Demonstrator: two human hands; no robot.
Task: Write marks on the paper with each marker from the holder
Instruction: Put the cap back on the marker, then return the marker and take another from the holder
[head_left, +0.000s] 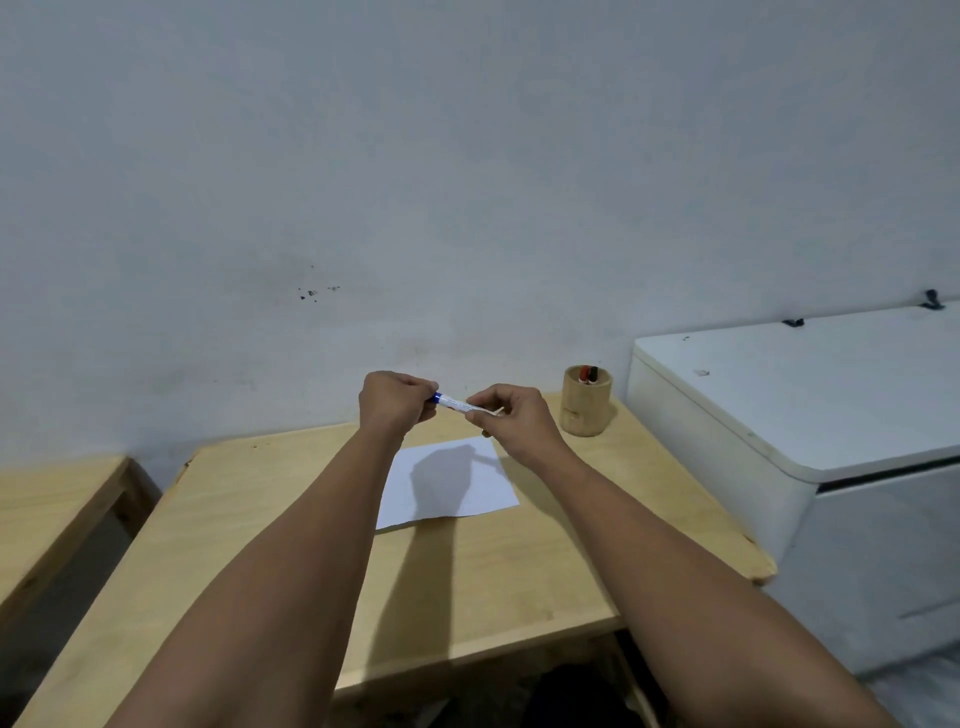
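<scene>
**Both hands on a blue marker above the sheet**

Pale grey wall fills the background, and below it a light wooden tabletop (291, 519) carries what the task needs. Both arms reach forward over it, and the hands meet in the air beyond the sheet of paper (452, 488), which lies flat just below and nearer than them and takes their shadow.

Between the hands runs a marker (457, 403): a white barrel with printing too small to read and a blue end. The left hand (397, 400) is closed round the blue end, fingers curled over it; the right hand (511, 415) pinches the white barrel between thumb and fingertips. Held level with one hand at each end, this looks like the grip for pulling the cap off or pressing it back on; which of the two cannot be told from this view, and the tip is hidden inside the left fist.

Just right of the right hand, and apart from it, stands a round wooden holder (586, 402) near the tabletop's far corner. A red marker and a dark marker (588, 373) stand in it, so at least these appear to remain in the holder. No marks show on the paper, though the shadow covers its middle.
</scene>
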